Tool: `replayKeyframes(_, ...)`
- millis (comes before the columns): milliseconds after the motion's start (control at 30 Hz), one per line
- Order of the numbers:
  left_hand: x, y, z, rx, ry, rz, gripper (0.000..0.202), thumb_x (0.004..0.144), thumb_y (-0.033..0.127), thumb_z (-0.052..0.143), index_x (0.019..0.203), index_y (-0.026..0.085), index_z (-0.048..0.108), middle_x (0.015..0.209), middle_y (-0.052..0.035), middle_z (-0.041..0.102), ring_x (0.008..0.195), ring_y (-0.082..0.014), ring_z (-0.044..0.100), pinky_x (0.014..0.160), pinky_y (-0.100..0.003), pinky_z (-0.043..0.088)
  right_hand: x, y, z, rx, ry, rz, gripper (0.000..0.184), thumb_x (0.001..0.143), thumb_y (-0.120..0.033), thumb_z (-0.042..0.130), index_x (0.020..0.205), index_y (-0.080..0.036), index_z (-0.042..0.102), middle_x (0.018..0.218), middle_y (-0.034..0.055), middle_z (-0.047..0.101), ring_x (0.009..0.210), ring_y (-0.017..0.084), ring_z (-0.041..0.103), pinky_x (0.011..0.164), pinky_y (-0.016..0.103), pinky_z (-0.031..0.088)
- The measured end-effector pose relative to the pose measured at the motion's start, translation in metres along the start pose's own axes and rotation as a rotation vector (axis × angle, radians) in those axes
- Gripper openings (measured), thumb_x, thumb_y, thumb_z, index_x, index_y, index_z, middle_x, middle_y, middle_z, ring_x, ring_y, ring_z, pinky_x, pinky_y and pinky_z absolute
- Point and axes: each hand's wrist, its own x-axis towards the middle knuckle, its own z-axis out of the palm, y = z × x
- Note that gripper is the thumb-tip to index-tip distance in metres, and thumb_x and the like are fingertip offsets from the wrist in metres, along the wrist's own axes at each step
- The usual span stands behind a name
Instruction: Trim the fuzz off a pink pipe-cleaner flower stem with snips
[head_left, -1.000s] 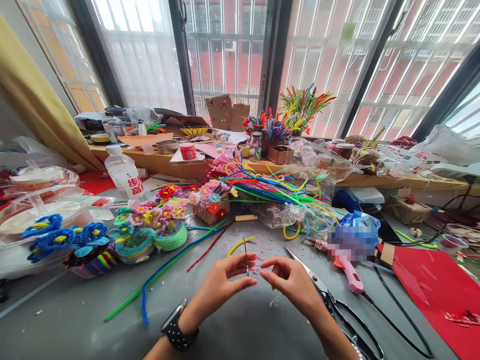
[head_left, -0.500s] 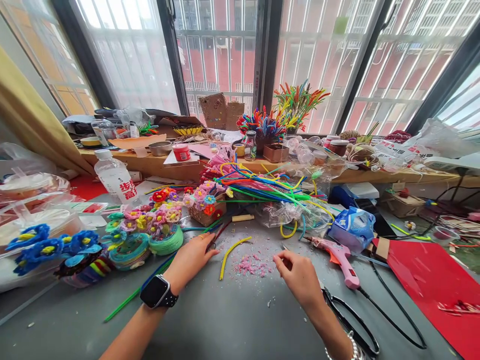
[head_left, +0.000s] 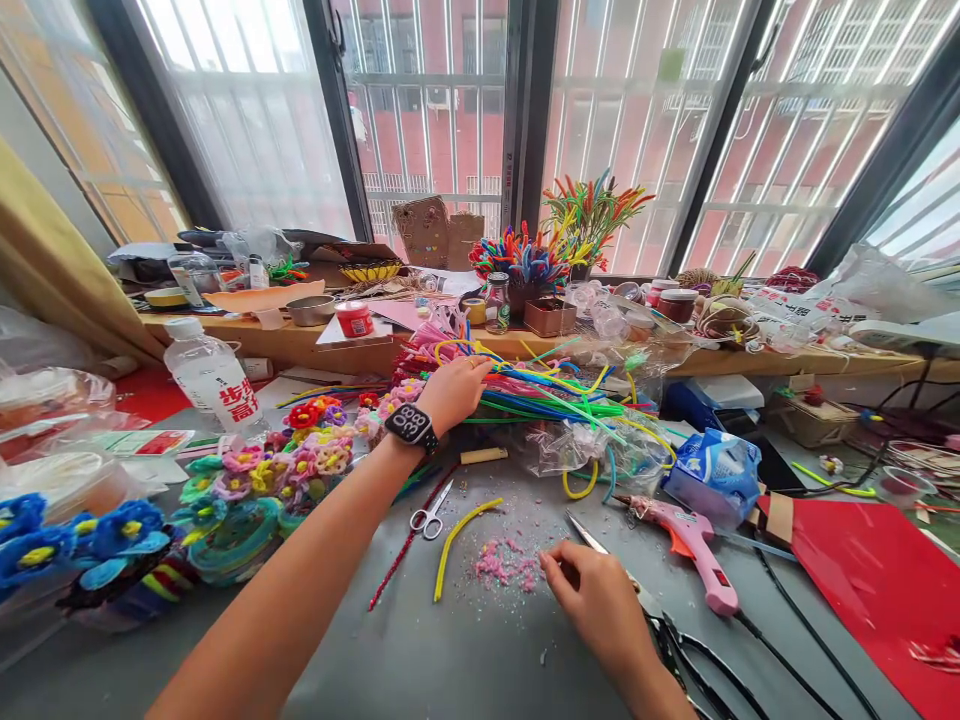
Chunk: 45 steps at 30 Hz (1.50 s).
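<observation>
My left hand [head_left: 454, 390], wearing a watch, reaches into a heap of coloured pipe cleaners [head_left: 540, 395]. Its fingers are closed in a pinch at the heap's left part, on what looks like a pipe cleaner. My right hand [head_left: 596, 600] rests on the grey table with fingers curled inward; nothing shows between them. It partly covers large black-handled scissors [head_left: 589, 533]. Left of it lie pink fluff clippings [head_left: 504, 565] and a bent yellow pipe cleaner [head_left: 456, 545]. Small white-handled scissors [head_left: 429, 520] and a red twisted pipe cleaner [head_left: 397, 570] lie farther left.
At right are a pink glue gun [head_left: 694, 545] with its cord, a blue packet [head_left: 716, 475] and a red sheet [head_left: 870, 570]. Pipe-cleaner flowers [head_left: 270, 460] in pots and a plastic bottle [head_left: 214, 380] stand at left. Behind runs a cluttered wooden ledge [head_left: 367, 350].
My left hand has moved forward and right from the table to the pipe-cleaner heap, uncovering the small scissors and red pipe cleaner. My right hand stays curled in nearly the same spot.
</observation>
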Motion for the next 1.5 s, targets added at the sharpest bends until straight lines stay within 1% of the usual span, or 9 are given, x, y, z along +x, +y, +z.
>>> replayKeyframes(167, 0.017, -0.008, 0.025, 0.017, -0.126, 0.008, 0.030, 0.078, 0.011, 0.037, 0.095, 0.014, 0.062, 0.093, -0.0119, 0.064, 0.084, -0.0225, 0.060, 0.072, -0.033, 0.046, -0.001, 0.001, 0.002, -0.029, 0.001, 0.000, 0.028, 0.082, -0.028, 0.041, 0.062, -0.019, 0.059, 0.057, 0.0011, 0.063, 0.052, 0.016, 0.056, 0.049, 0.023, 0.031)
replayKeyframes(433, -0.007, 0.002, 0.041, 0.033, -0.157, 0.051, 0.027, 0.080, 0.012, 0.037, 0.092, 0.012, 0.062, 0.089, -0.0139, 0.061, 0.086, -0.0232, 0.058, 0.069, -0.031, 0.045, 0.015, -0.018, -0.012, 0.093, 0.105, -0.083, 0.021, 0.082, -0.027, 0.042, 0.074, -0.017, 0.060, 0.063, 0.0017, 0.062, 0.056, 0.014, 0.055, 0.053, 0.022, 0.037)
replayKeyframes(667, -0.015, 0.031, 0.048, 0.046, -0.122, 0.059, 0.028, 0.079, 0.004, 0.034, 0.094, 0.002, 0.057, 0.091, -0.0207, 0.058, 0.088, -0.0266, 0.056, 0.075, -0.038, 0.042, 0.112, -0.052, -0.060, -0.174, 0.386, -0.320, 0.020, 0.081, -0.021, 0.047, 0.085, -0.015, 0.065, 0.085, 0.0062, 0.061, 0.082, 0.018, 0.054, 0.075, 0.027, 0.040)
replayKeyframes(767, -0.015, 0.044, 0.050, 0.044, -0.127, 0.073, 0.026, 0.078, 0.003, 0.036, 0.087, 0.002, 0.060, 0.087, -0.0214, 0.059, 0.086, -0.0265, 0.057, 0.071, -0.037, 0.043, 0.161, -0.057, -0.061, -0.319, 0.330, -0.299, 0.020, 0.078, -0.022, 0.054, 0.095, -0.017, 0.064, 0.094, 0.0067, 0.060, 0.092, 0.020, 0.051, 0.078, 0.028, 0.039)
replayKeyframes(867, -0.013, 0.045, 0.044, 0.037, -0.117, 0.076, 0.025, 0.076, 0.002, 0.038, 0.085, 0.001, 0.061, 0.083, -0.0214, 0.061, 0.082, -0.0263, 0.059, 0.066, -0.035, 0.044, 0.189, -0.051, -0.044, -0.389, 0.246, -0.311, 0.021, 0.074, -0.012, 0.057, 0.093, -0.016, 0.065, 0.091, 0.0064, 0.062, 0.083, 0.017, 0.055, 0.072, 0.024, 0.041)
replayKeyframes(1033, -0.007, 0.020, 0.014, -0.050, -0.048, 0.143, 0.021, 0.078, 0.019, 0.045, 0.091, 0.022, 0.061, 0.085, -0.0022, 0.066, 0.080, -0.0141, 0.060, 0.070, -0.021, 0.044, 0.191, -0.026, -0.010, -0.497, 0.200, -0.320, 0.024, 0.083, -0.010, 0.042, 0.093, -0.014, 0.063, 0.091, 0.0090, 0.062, 0.081, 0.017, 0.057, 0.070, 0.025, 0.044)
replayKeyframes(1133, 0.003, 0.002, 0.003, -0.045, 0.065, 0.016, 0.033, 0.084, 0.016, 0.029, 0.107, 0.016, 0.053, 0.098, -0.0079, 0.062, 0.091, -0.0159, 0.056, 0.078, -0.025, 0.042, 0.183, -0.015, -0.003, -0.561, 0.186, -0.378, 0.028, 0.083, -0.008, 0.038, 0.103, -0.013, 0.058, 0.093, 0.0093, 0.060, 0.088, 0.018, 0.054, 0.074, 0.026, 0.044)
replayKeyframes(1233, 0.017, -0.011, 0.008, -0.017, 0.077, -0.080, 0.035, 0.082, 0.013, 0.030, 0.109, 0.010, 0.051, 0.101, -0.0149, 0.060, 0.096, -0.0225, 0.055, 0.079, -0.033, 0.043, 0.179, -0.009, -0.003, -0.623, 0.183, -0.442, 0.029, 0.084, -0.006, 0.036, 0.106, -0.011, 0.055, 0.096, 0.0123, 0.058, 0.093, 0.020, 0.052, 0.075, 0.028, 0.045)
replayKeyframes(1500, 0.032, -0.024, 0.026, -0.028, -0.131, 0.009, 0.031, 0.073, 0.012, 0.042, 0.090, 0.025, 0.064, 0.094, -0.0017, 0.066, 0.087, -0.0160, 0.060, 0.073, -0.023, 0.045, 0.176, 0.006, -0.003, -0.738, 0.182, -0.604, 0.027, 0.083, -0.004, 0.036, 0.100, -0.012, 0.056, 0.102, 0.0135, 0.058, 0.093, 0.019, 0.054, 0.077, 0.029, 0.046)
